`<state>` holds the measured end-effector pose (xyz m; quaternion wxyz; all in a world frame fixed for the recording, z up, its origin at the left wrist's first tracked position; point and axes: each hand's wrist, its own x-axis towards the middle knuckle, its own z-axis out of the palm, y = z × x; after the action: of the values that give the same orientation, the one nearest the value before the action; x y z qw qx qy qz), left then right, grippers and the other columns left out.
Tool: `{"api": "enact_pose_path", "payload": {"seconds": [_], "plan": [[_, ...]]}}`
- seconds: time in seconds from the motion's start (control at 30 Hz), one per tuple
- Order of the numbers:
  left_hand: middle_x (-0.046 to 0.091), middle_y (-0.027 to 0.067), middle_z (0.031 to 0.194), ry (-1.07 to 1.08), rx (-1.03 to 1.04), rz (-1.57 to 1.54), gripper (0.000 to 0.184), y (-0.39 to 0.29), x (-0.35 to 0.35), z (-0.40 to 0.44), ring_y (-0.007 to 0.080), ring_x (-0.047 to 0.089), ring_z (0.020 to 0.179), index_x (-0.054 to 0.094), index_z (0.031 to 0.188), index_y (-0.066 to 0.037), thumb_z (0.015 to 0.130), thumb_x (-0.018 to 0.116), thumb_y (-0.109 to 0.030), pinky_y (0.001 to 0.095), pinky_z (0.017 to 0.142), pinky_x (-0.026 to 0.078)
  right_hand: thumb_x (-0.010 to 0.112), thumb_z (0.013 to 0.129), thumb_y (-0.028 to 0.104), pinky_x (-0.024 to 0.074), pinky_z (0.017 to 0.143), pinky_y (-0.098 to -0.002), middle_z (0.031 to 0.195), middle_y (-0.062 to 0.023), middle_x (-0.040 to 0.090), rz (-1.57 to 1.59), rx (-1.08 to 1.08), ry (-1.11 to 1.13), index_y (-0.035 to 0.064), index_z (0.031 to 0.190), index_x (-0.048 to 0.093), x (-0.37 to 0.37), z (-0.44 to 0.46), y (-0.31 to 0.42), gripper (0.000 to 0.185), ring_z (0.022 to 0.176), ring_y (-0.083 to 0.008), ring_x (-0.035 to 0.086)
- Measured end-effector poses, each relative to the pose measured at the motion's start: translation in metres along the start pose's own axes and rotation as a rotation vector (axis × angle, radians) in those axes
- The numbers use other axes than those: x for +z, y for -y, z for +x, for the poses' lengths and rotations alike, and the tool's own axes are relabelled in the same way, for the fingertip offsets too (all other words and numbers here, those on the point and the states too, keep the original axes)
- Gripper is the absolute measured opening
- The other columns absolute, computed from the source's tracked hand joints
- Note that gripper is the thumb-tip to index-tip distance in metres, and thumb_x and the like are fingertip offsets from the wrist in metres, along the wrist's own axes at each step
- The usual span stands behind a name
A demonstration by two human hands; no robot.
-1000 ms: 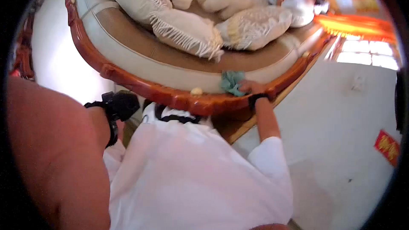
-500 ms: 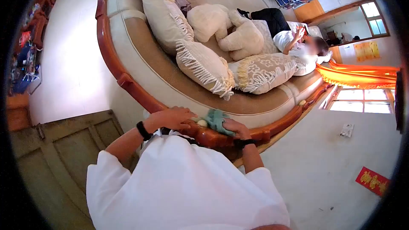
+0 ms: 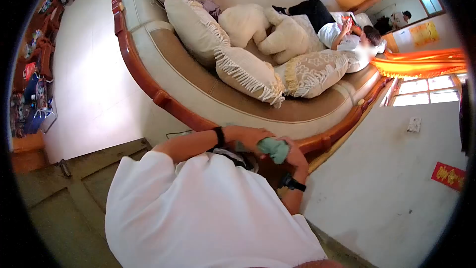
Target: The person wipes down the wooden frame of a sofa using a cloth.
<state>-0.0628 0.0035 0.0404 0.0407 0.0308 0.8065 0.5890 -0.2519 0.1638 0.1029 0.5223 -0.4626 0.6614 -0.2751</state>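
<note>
A bunched green cloth (image 3: 273, 150) is held between my two hands, in front of the red-brown wooden edge of the sofa (image 3: 184, 118). My left hand (image 3: 250, 138) reaches in from the left, its fingers closed on the cloth's left side. From the right, my right hand (image 3: 294, 155) wraps round the other side of the cloth. Part of the cloth is hidden under my fingers. Both wrists wear black bands. Behind the wooden edge runs the sofa's cream and brown padded back.
Fringed cushions (image 3: 248, 77) and a cream plush (image 3: 285, 39) lie on the sofa. A person (image 3: 347, 39) reclines at its far right. An orange curtain (image 3: 421, 63) hangs by the window. A wooden door (image 3: 74, 203) stands at lower left, a white wall (image 3: 367, 168) at right.
My left hand has moved right from the wooden edge and taken hold of the cloth. My right hand has brought the cloth off the sofa edge, slightly right and toward my body.
</note>
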Motion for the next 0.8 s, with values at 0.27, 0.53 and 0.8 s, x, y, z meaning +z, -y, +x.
{"api": "enact_pose_path", "payload": {"seconds": [0.27,0.53,0.8], "plan": [[0.043,0.0252,0.142,0.038,0.02,0.06,0.069,-0.013,0.023,0.041,0.0395,0.042,0.131,0.034,0.146,-0.002,0.098,0.052,-0.048,0.0441,0.111,0.034,0.073,0.074,-0.001,0.0445,0.096,-0.0324,0.117,-0.0095,0.06,-0.221,0.19,-0.441,0.0058,0.128,0.051,0.011,-0.068,-0.042,0.059,0.111,-0.0221,0.057],[0.055,0.0269,0.129,0.136,-0.16,-0.081,0.054,0.042,-0.005,0.0,0.0395,0.055,0.118,0.039,0.143,-0.005,0.104,0.037,-0.042,0.0453,0.101,0.042,0.085,0.065,0.02,0.0276,0.117,-0.0462,0.149,-0.0235,0.034,-0.464,0.008,-0.331,0.0047,0.15,0.024,0.058,-0.04,-0.004,0.106,0.141,-0.0414,0.03],[0.058,0.0181,0.125,0.091,-0.394,0.347,0.05,0.007,-0.041,-0.122,0.0391,0.053,0.118,0.049,0.134,-0.011,0.1,0.044,-0.047,0.0523,0.101,0.038,0.084,0.063,0.022,0.0479,0.097,-0.044,0.125,-0.0211,0.057,-0.414,0.013,0.133,0.0006,0.131,0.047,0.068,0.061,0.044,0.081,0.114,-0.0403,0.057]]}}
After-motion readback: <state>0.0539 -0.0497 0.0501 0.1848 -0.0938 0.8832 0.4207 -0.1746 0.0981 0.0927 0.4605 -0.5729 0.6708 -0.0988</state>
